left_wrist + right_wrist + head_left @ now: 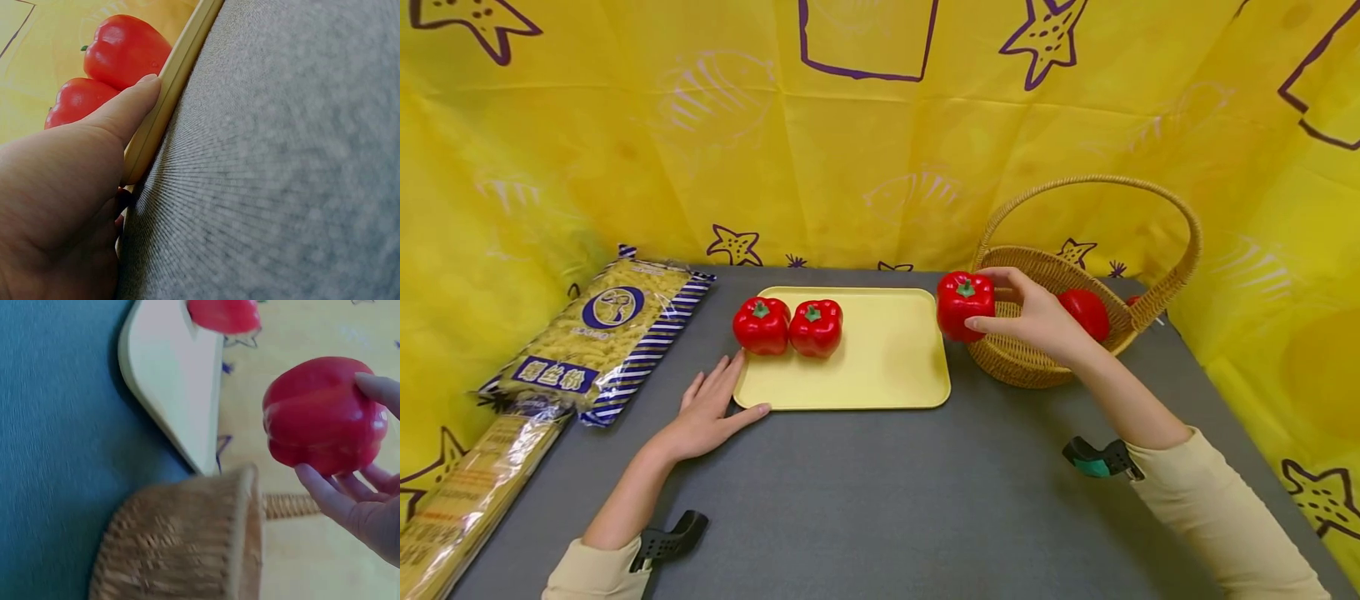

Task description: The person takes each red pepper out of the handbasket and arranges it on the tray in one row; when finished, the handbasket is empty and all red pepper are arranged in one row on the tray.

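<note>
Between the thumb and fingers of my right hand (1033,317) is a red bell pepper (964,308), held in the air between the yellow tray (887,367) and the wicker basket (1026,371). The right wrist view shows the same bell pepper (325,415) gripped from its side. Two more red bell peppers, a left one (762,325) and a right one (816,328), stand side by side on the tray's left part. My left hand (711,417) rests at the tray's front left corner, fingers extended, its thumb along the front rim. Inside the basket lies another red object (1086,314).
At the left lie a bag of pasta (598,333) and a long clear-wrapped package (475,500). The basket's tall handle (1090,179) arches over its opening. A yellow patterned cloth (850,167) hangs behind and beside the grey table (880,500).
</note>
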{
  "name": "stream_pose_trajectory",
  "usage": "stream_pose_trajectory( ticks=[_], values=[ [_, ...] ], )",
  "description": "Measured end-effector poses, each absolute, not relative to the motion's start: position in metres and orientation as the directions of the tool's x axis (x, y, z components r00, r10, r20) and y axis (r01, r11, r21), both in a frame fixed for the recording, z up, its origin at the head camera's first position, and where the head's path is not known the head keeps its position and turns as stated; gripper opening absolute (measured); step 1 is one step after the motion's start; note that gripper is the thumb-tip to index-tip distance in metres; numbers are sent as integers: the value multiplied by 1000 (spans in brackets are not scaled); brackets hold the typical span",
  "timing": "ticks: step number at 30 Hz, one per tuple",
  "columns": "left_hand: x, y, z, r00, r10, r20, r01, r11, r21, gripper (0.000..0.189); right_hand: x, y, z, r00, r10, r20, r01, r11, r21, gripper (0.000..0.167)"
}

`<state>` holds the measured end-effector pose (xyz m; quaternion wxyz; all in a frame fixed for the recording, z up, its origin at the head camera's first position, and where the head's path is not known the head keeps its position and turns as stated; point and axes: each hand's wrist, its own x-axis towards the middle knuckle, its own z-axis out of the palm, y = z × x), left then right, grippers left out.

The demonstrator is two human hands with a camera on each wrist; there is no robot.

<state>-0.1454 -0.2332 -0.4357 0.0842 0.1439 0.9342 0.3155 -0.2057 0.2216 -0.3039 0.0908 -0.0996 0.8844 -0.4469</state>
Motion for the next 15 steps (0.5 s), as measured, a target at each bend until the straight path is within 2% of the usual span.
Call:
stream_pose_trajectory(
  ticks=[15],
  values=[
    [-145,-234,-436,-945,323,-50,227,758,611,93,-213,174,-339,-939,-341,-51,-127,479,-869,71]
  ],
)
